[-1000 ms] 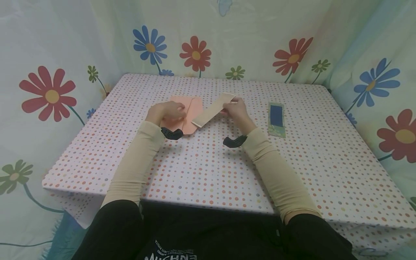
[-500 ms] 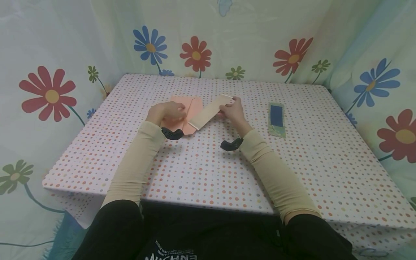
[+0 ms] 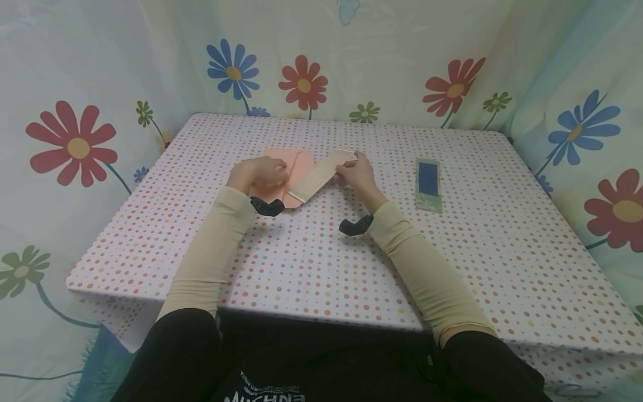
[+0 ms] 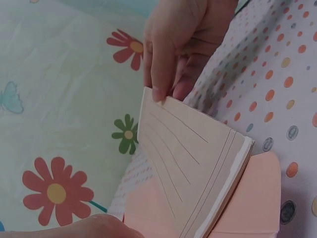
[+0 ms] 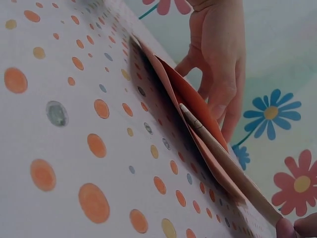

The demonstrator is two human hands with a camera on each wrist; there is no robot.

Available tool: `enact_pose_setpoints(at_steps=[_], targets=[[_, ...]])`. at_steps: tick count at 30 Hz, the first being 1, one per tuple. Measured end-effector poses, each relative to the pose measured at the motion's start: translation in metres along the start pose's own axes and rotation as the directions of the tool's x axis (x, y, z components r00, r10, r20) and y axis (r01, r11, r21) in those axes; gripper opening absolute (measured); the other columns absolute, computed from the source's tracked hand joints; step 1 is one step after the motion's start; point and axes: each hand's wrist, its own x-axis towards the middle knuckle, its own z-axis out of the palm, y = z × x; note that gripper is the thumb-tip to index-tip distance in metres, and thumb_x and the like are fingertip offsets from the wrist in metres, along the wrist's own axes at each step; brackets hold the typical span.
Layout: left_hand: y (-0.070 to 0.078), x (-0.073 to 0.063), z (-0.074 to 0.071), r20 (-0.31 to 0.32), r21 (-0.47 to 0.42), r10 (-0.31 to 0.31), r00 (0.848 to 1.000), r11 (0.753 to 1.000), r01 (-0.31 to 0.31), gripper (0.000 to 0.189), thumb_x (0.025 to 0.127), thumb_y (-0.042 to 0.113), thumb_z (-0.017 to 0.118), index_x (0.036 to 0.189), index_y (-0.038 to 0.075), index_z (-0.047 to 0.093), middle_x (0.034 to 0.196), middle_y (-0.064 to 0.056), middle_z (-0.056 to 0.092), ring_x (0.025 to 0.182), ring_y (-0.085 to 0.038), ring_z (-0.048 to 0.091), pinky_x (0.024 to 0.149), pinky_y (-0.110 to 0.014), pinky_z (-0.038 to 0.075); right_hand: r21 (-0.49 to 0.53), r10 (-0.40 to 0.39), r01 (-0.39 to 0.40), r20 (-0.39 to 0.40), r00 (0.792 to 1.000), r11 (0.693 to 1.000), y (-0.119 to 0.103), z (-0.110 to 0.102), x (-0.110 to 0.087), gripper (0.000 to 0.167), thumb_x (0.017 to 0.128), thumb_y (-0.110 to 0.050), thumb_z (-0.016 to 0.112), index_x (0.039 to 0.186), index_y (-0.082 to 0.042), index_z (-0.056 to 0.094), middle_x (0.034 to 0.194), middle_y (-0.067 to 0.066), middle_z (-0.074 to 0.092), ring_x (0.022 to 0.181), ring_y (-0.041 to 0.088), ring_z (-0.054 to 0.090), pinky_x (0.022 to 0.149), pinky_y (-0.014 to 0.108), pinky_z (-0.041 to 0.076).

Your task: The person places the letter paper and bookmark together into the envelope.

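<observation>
A peach-pink envelope (image 3: 303, 162) lies on the table, and my left hand (image 3: 263, 170) pinches its upper layer. The right wrist view shows the envelope's mouth (image 5: 168, 82) gaping on the side facing my right hand. My right hand (image 3: 359, 174) holds a folded sheet of cream letter paper (image 3: 321, 176) by its far end, thumb on top. Printed lines run along the letter paper (image 4: 185, 144) in the left wrist view. Its near end slants down over the envelope's right part, right at the mouth. My left fingertips are partly hidden behind the hand in the head view.
A flat green piece with a dark blue rectangle (image 3: 428, 178) lies to the right of my right hand. A dotted cloth (image 3: 321, 268) covers the table. Flower-printed curtains (image 3: 392, 50) stand close behind and at both sides.
My right hand has moved left and slightly toward me, bringing the letter paper's near end farther over the envelope. My left hand and the envelope have stayed in place.
</observation>
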Motion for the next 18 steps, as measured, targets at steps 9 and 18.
enact_pose_setpoints(at_steps=[9,18], targets=[[-0.0024,0.0,0.0014,-0.022,0.02,0.029,0.999,0.999,-0.029,0.065,0.094,0.041,0.037,0.153,0.02,0.02,0.158,-0.008,0.023,0.145,-0.028,0.022,0.116,-0.046,0.024,0.102,-0.034,0.033,0.009,0.999,0.994,0.0018,0.0037,-0.0026,0.08,0.09,-0.012,0.06,0.153,-0.014,0.01,0.123,0.01,0.056,0.087,0.017,0.067,0.08,0.024,0.055],[-0.0026,-0.0072,0.0027,-0.015,0.007,0.036,0.999,0.999,-0.036,0.063,0.094,0.041,0.035,0.152,0.023,0.02,0.157,-0.01,0.023,0.144,-0.028,0.023,0.115,-0.049,0.023,0.14,-0.054,0.052,0.011,0.998,0.989,0.0031,0.0051,-0.0052,0.075,0.09,-0.013,0.06,0.15,-0.016,0.016,0.116,0.008,0.053,0.088,0.017,0.066,0.08,0.024,0.055]])
